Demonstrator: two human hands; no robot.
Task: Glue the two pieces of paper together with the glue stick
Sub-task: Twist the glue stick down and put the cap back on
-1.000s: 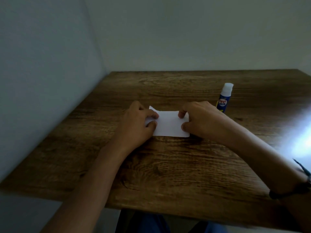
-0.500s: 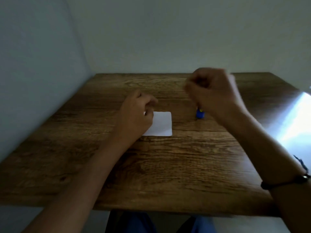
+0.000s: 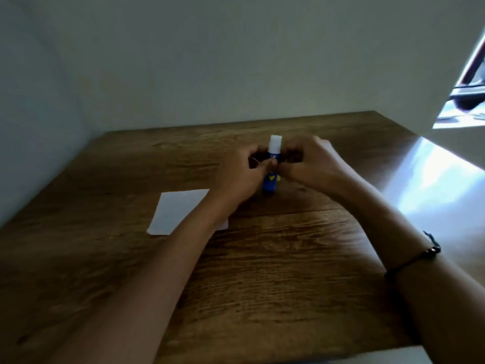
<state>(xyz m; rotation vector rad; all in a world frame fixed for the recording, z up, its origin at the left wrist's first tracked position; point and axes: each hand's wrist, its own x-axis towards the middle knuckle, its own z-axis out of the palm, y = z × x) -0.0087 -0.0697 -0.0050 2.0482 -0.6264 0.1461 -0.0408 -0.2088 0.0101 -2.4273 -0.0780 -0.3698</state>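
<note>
A blue glue stick (image 3: 270,183) with a white cap stands upright near the middle of the wooden table (image 3: 262,271). My left hand (image 3: 240,177) and my right hand (image 3: 312,164) both close around its body from either side, fingers meeting at the tube just below the cap. White paper (image 3: 178,211) lies flat on the table to the left of the hands. My left forearm covers the sheet's right part. I cannot tell whether it is one sheet or two stacked.
Grey walls close the table's left and far sides. Bright light falls on the table's right edge (image 3: 433,179). A dark cord bracelet (image 3: 420,258) sits on my right wrist.
Both hands have left the paper and come together on the glue stick. The view has shifted, so the paper now appears further left.
</note>
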